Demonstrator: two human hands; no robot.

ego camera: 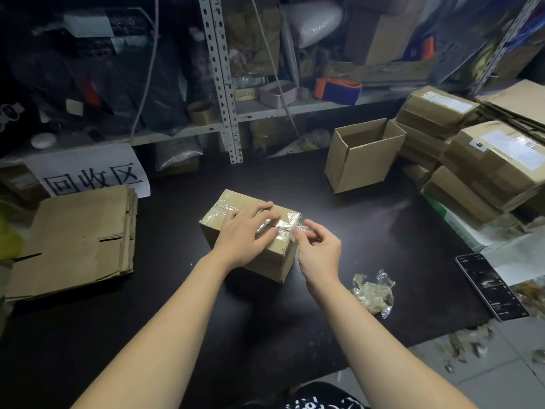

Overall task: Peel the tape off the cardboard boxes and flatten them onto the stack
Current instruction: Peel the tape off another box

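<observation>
Forearms reach out over a dark table. Nearest on the right lies a wad of peeled tape, with a phone beyond it. At mid-table sits the sealed cardboard box: the left hand presses flat and open on its lid, while the right hand pinches the clear tape strip at the box's right edge. Left lies the stack of flattened boxes; farther right, an open empty box and piled taped boxes.

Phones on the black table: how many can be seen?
1. A single phone lies flat at the table's right edge, screen up, right of the crumpled tape. Others may be hidden under clutter.
</observation>
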